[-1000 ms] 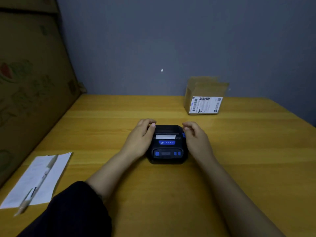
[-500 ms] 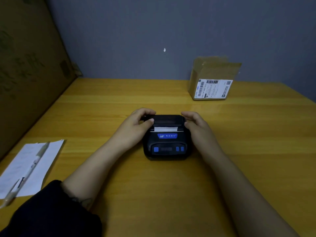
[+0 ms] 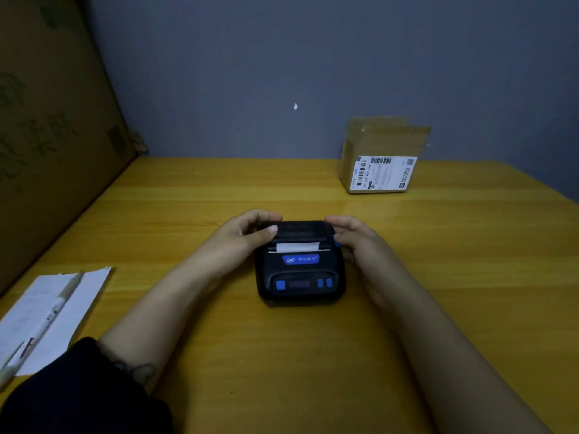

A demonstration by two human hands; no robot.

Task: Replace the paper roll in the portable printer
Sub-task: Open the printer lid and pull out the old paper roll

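A small black portable printer [image 3: 300,274] with blue buttons sits at the middle of the wooden table [image 3: 438,277]. A short strip of white paper [image 3: 297,246] sticks out of its slot, and the lid is down. My left hand [image 3: 242,239] grips the printer's left rear corner, thumb resting on top of the lid. My right hand [image 3: 354,242] holds the right side, fingers by a blue side latch [image 3: 337,244]. The roll inside is hidden.
A cardboard box [image 3: 382,158] with a shipping label stands at the back right against the grey wall. A white sheet [image 3: 56,311] with a pen [image 3: 47,321] on it lies at the left. A large cardboard panel [image 3: 53,126] leans along the left edge.
The view has shifted, so the printer sits a little higher in the frame. Both hands have stayed on the printer's sides with hardly any movement.
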